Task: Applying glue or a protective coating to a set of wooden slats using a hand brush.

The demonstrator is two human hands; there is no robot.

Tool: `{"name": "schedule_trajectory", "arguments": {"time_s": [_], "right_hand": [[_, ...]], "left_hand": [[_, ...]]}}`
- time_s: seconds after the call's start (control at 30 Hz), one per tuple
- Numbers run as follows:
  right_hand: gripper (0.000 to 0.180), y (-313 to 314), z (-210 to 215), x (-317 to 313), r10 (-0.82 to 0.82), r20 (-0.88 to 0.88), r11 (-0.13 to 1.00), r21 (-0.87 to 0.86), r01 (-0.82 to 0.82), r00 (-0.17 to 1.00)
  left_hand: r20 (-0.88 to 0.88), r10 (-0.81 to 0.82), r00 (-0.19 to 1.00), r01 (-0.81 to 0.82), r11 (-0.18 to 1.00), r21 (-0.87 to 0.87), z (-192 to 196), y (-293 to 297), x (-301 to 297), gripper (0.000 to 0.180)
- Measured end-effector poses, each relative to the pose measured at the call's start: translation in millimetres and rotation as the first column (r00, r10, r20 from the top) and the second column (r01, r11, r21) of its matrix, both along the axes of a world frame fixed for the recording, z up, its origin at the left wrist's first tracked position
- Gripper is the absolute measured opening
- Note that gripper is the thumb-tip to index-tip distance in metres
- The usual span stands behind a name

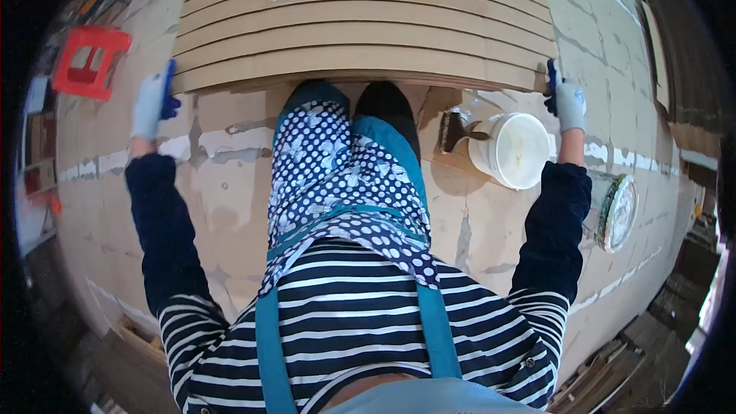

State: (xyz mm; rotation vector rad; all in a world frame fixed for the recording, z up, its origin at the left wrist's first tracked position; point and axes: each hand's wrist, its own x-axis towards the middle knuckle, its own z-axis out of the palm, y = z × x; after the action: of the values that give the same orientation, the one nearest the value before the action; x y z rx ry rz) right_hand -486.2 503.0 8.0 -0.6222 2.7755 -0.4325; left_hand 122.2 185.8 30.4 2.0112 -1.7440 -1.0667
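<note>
A wide stack of brown cardboard sheets lies before me, its layers overlapping in steps with their edges running left to right. Shiny clear film or tape shows on some far layers. My left hand, in a white glove with a blue palm, grips the stack's near left corner, thumb apart from the fingers. At the near right corner my right hand, gloved alike, has its blue fingers against the edge and holds it. How far the fingers reach under the sheets is hidden.
Right of my feet are a white bucket and a dark-bristled brush. A lidded clear tub sits farther right. A red plastic stool stands at left. Dark brown stacked sheets line the right; patched cardboard covers the floor.
</note>
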Motion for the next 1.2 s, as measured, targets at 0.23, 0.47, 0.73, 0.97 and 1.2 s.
{"name": "schedule_trajectory", "arguments": {"time_s": [0.23,0.47,0.73,0.97,1.2], "right_hand": [[0.033,1.2,-79.5,-14.2,0.013,0.29,0.189,-0.941,0.282,0.957],[0.041,-22.8,-108.1,-8.8,-0.306,-0.015,0.601,-0.778,0.181,0.952],[0.043,-54.9,-94.4,-14.8,-0.269,-0.398,0.95,-0.26,0.174,0.877],[0.043,-53.3,-96.9,-15.3,-0.256,-0.388,0.932,-0.343,0.119,0.885],[0.045,-48.6,-96.2,-18.4,-0.325,-0.252,0.879,-0.437,0.192,0.912]], "left_hand": [[-0.911,0.235,0.339,-0.415,0.906,0.08,-71.7,-12.9,-3.3,0.026],[-0.675,0.157,0.721,-0.547,0.726,-0.416,-128.2,-29.9,-22.8,0.033],[0.265,0.384,0.884,-0.157,0.78,-0.606,-118.8,-47.8,-42.6,0.044],[-0.09,0.265,0.96,-0.241,0.615,-0.751,-120.0,-39.0,-40.5,0.045],[-0.002,0.306,0.952,-0.201,0.62,-0.758,-131.9,-40.7,-34.3,0.046]]}}
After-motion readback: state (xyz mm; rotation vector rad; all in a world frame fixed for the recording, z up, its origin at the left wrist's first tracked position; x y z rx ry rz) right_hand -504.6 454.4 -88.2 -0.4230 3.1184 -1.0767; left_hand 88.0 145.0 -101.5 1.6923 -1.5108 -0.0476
